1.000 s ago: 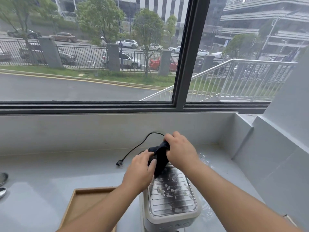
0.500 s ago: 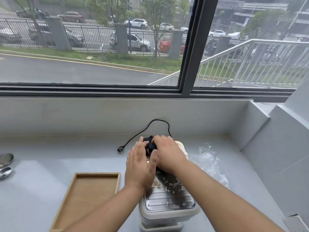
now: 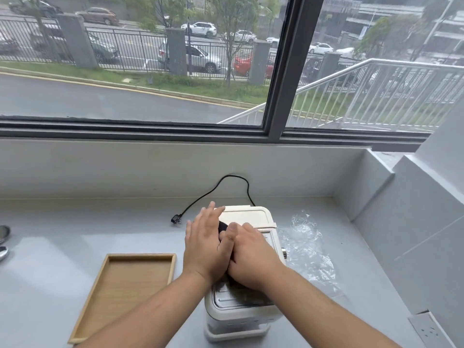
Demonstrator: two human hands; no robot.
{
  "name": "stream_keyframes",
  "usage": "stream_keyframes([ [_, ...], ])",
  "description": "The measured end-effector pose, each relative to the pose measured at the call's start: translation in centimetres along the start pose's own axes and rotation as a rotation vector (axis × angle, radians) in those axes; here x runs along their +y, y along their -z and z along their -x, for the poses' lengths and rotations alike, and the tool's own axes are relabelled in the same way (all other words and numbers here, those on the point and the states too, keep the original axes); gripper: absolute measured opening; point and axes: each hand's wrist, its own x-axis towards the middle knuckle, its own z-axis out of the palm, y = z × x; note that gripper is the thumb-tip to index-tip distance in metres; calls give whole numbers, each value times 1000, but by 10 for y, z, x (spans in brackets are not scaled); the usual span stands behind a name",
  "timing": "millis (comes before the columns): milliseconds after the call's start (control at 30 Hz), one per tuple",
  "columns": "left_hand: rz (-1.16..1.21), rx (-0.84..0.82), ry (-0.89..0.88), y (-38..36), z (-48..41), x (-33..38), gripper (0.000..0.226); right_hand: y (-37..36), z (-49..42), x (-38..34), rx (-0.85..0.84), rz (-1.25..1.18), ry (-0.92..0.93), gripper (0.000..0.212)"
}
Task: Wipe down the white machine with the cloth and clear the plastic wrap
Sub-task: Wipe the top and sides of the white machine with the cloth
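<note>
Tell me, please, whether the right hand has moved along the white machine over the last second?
Yes. The right hand has slid toward the person along the white machine, from its far end by the black cord to mid-top, with the dark cloth.

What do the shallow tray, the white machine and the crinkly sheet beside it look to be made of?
Tray: probably light wood, matte, with visible grain.
White machine: seemingly smooth cream plastic, with a ribbed, shiny metal-looking top.
Plastic wrap: thin clear film, wrinkled and glinting.

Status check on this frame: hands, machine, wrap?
Both hands pressing dark cloth onto white machine. Plastic wrap uncleared, lying right of it.
</note>
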Motion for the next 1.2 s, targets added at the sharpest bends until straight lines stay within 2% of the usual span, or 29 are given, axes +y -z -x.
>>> stream_keyframes([
  [100, -67, -51, -96, 2, 3, 1, 75, -3, 13, -5, 32, 22, -37, 3],
  [233, -146, -102, -162, 2, 4, 1, 75, -4, 30, -13, 69, 1, -56, 17],
  [400, -146, -115, -176, 1, 4, -2, 74, -6, 51, -14, 13, 44, -151, 41],
  [567, -100, -113, -20, -7, -3, -5, 70, -5, 78, -6, -65, 91, -131, 27],
  [700, -96, -118, -16, -13, -7, -12, 34, 0, 86, 6, -95, 99, -122, 27],
  [1000, -61, -108, -82, -12, -10, -13, 37, 5, 50, 52, -21, 131, -216, 11],
  [1200, -143, -80, -133, -12, -10, -9, 31, 17, -5, 67, -1, 208, -284, 22],
])
